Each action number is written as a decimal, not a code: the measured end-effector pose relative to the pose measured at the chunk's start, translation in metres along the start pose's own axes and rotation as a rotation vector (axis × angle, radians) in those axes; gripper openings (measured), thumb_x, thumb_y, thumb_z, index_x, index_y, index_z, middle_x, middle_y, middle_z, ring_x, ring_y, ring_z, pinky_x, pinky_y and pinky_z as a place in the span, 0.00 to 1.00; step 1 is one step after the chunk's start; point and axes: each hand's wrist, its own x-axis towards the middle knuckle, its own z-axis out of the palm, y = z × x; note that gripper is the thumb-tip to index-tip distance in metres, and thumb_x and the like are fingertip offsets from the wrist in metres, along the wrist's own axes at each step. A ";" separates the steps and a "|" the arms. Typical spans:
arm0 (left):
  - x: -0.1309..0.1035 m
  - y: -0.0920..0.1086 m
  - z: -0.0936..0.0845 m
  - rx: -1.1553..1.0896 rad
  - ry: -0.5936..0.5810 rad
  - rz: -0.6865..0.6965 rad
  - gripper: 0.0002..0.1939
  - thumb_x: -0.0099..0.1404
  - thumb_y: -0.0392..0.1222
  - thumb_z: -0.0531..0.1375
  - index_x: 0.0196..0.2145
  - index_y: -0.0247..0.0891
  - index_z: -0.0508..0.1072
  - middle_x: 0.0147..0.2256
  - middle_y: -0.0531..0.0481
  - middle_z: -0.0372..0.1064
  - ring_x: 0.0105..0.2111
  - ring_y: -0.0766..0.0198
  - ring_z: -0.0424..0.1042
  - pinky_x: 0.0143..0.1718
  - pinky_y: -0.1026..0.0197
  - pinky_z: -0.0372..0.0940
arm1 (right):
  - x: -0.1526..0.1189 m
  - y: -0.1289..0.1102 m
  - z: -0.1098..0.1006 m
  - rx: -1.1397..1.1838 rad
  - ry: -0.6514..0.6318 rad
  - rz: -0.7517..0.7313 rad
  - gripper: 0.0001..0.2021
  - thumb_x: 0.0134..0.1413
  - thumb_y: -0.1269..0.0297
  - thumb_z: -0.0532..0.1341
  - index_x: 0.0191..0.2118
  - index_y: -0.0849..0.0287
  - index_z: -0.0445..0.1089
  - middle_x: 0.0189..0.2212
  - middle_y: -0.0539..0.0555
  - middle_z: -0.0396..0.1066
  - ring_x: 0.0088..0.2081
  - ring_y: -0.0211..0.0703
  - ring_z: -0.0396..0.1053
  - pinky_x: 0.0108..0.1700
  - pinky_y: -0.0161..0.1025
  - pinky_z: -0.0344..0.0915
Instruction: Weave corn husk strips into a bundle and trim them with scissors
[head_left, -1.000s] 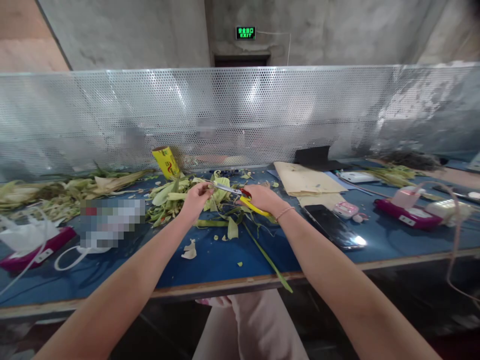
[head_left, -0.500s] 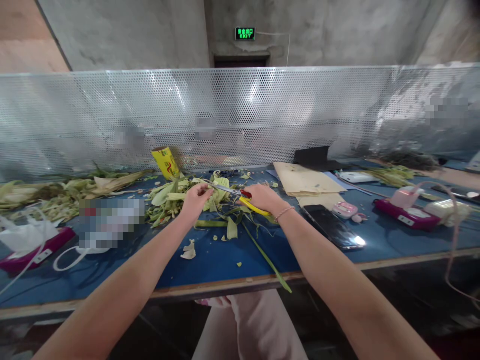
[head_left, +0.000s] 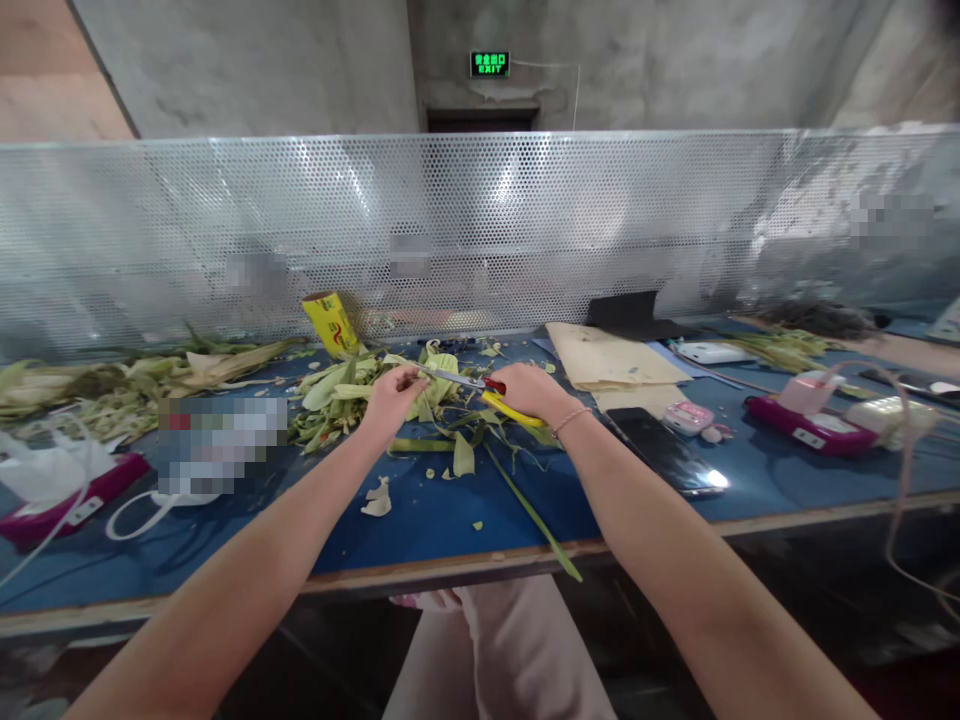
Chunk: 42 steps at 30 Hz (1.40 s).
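My right hand (head_left: 529, 388) is closed round the yellow and red handles of a pair of scissors (head_left: 469, 380), whose blades point left. Close to the blade tips, the fingers of my left hand (head_left: 399, 388) are pinched together; anything between them is too small to make out. Beneath and behind both hands lies a heap of pale green leaf and stalk cuttings (head_left: 337, 395). A long green strip (head_left: 536, 515) runs from the heap over the table's front edge. Loose pale scraps (head_left: 377, 497) lie in front of my left hand.
On the blue table (head_left: 435, 540) stands a yellow tube (head_left: 330, 322). A phone (head_left: 664, 450), beige paper (head_left: 611, 360) and a purple power strip (head_left: 810, 425) lie to the right. More husks (head_left: 225, 365) and another purple strip (head_left: 112, 495) are left. A perforated metal screen (head_left: 480, 230) rises behind.
The scissors' blades look more closed together than before. Both hands stay in nearly the same place; the whole view has shifted very slightly.
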 end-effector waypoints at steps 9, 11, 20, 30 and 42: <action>0.000 0.004 0.000 0.097 -0.042 0.051 0.11 0.46 0.44 0.60 0.29 0.36 0.70 0.22 0.55 0.62 0.23 0.68 0.59 0.29 0.64 0.54 | 0.002 0.016 0.006 0.233 -0.051 -0.169 0.22 0.49 0.45 0.51 0.25 0.62 0.67 0.20 0.51 0.65 0.22 0.34 0.59 0.24 0.31 0.49; 0.000 0.004 -0.001 0.100 -0.044 0.058 0.11 0.46 0.44 0.61 0.28 0.36 0.70 0.21 0.55 0.61 0.23 0.68 0.59 0.28 0.64 0.54 | 0.003 0.018 0.007 0.249 -0.046 -0.207 0.23 0.49 0.45 0.51 0.24 0.62 0.67 0.19 0.50 0.64 0.22 0.33 0.57 0.25 0.31 0.49; -0.004 0.012 0.000 0.006 -0.030 -0.079 0.14 0.44 0.44 0.63 0.29 0.35 0.70 0.25 0.52 0.66 0.27 0.65 0.64 0.31 0.63 0.56 | 0.004 0.012 0.006 0.170 -0.023 -0.128 0.15 0.51 0.56 0.53 0.28 0.62 0.70 0.25 0.54 0.70 0.24 0.35 0.62 0.25 0.31 0.50; -0.004 0.011 0.000 -0.076 -0.002 -0.079 0.15 0.40 0.43 0.65 0.27 0.34 0.70 0.23 0.53 0.66 0.26 0.67 0.64 0.32 0.63 0.58 | -0.003 0.011 -0.001 0.097 -0.014 0.010 0.18 0.52 0.51 0.52 0.29 0.61 0.69 0.29 0.57 0.71 0.29 0.40 0.67 0.25 0.32 0.51; -0.012 0.030 0.001 -0.662 -0.238 -0.308 0.08 0.50 0.35 0.60 0.29 0.35 0.65 0.22 0.55 0.61 0.15 0.76 0.54 0.16 0.69 0.50 | 0.008 0.026 0.016 0.084 -0.058 0.332 0.15 0.48 0.62 0.55 0.41 0.64 0.66 0.39 0.64 0.69 0.40 0.48 0.69 0.35 0.36 0.61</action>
